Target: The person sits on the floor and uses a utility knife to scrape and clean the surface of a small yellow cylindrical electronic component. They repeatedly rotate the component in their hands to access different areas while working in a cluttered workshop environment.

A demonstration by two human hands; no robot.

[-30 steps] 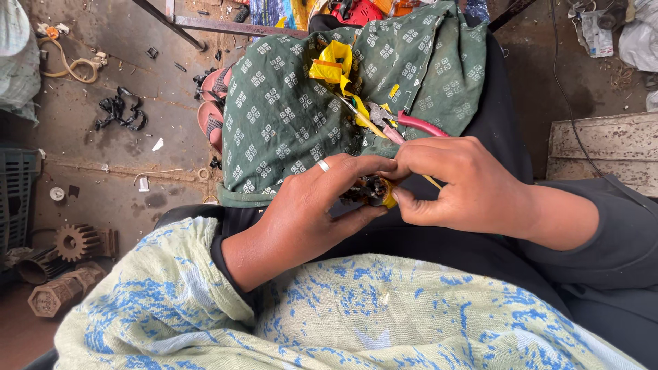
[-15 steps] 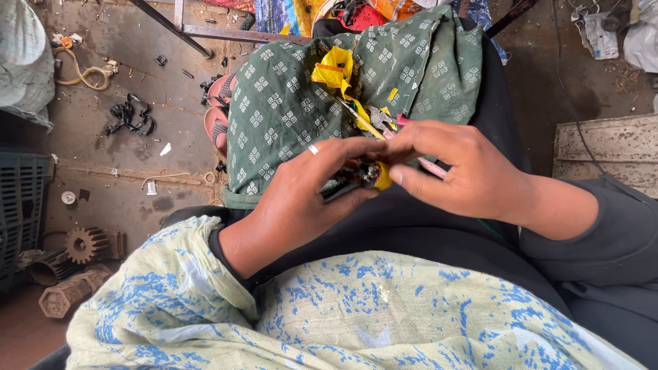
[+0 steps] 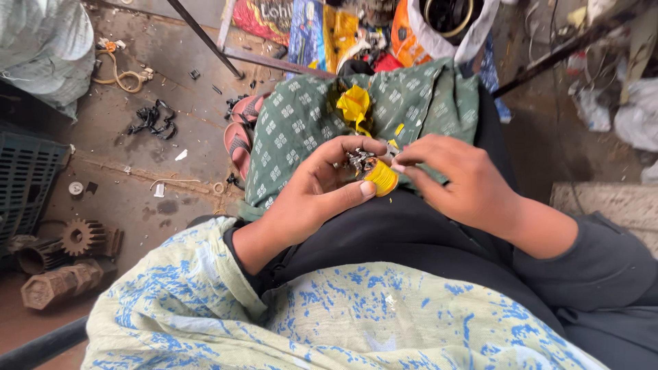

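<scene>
2 hands [image 3: 384, 185]; dirty concrete floor [image 3: 137, 178]

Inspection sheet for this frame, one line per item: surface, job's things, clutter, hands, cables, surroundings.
Surface: green patterned cloth over the person's lap; stained concrete floor beyond it.
Job's things: small dark metal part with a yellow tape roll against it; crumpled yellow strip on the cloth.
Clutter: rusty gear, black scraps, pink sandals on the floor.
Hands: left hand grips the part and roll; right hand pinches at the part's top.
Cables: tan cord coiled on the floor.
Surroundings: dark plastic crate at left, colourful packets ahead.
</scene>
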